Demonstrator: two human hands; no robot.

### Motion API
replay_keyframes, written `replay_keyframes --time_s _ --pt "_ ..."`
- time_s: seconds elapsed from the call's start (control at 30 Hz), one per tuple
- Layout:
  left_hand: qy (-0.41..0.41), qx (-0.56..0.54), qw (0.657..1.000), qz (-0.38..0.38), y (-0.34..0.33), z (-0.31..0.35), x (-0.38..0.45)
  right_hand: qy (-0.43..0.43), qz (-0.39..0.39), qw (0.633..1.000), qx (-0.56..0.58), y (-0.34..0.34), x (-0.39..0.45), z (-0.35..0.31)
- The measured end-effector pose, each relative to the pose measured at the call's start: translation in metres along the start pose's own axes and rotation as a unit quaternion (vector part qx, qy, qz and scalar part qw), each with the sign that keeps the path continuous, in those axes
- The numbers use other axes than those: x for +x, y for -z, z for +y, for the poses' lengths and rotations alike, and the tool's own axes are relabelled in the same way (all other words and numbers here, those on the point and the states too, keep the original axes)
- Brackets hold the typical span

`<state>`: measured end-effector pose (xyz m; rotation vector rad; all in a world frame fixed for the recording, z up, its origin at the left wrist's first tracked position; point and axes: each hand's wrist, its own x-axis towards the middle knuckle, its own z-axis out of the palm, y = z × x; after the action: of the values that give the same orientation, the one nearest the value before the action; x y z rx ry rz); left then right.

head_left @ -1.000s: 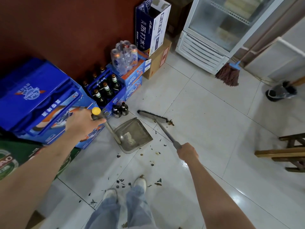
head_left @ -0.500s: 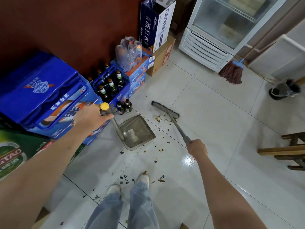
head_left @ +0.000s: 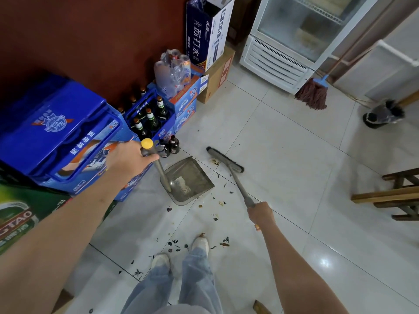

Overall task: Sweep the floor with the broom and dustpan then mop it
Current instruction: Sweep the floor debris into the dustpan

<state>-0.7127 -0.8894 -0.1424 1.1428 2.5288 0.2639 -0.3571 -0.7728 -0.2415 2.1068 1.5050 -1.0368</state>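
left hand (head_left: 129, 160) wrapped round dustpan (head_left: 189, 181) handle top; right hand (head_left: 260, 215) clasps broom (head_left: 226, 160) shaft low; both likely light, stiff; debris scattered

Glossy tile floor (head_left: 283, 159); dull metal dustpan (head_left: 192, 177).

left hand (head_left: 130, 160) fisted, arm extended | right hand (head_left: 260, 215) fisted, arm extended

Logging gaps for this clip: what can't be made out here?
Head view only:
- Mop: upper handle cut off by the top edge.
- Pale clump in the dustpan: too small to identify.
- Wooden stool: cut off by the right edge.
- Fridge contents: blurred behind frosted glass.
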Motion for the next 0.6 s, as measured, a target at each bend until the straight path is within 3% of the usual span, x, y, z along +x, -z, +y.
replay_keyframes --time_s 0.6 --pt "0.009 0.021 0.999 -0.022 0.007 -0.009 0.008 -0.047 0.023 0.996 0.074 -0.004 -0.011 0.004"
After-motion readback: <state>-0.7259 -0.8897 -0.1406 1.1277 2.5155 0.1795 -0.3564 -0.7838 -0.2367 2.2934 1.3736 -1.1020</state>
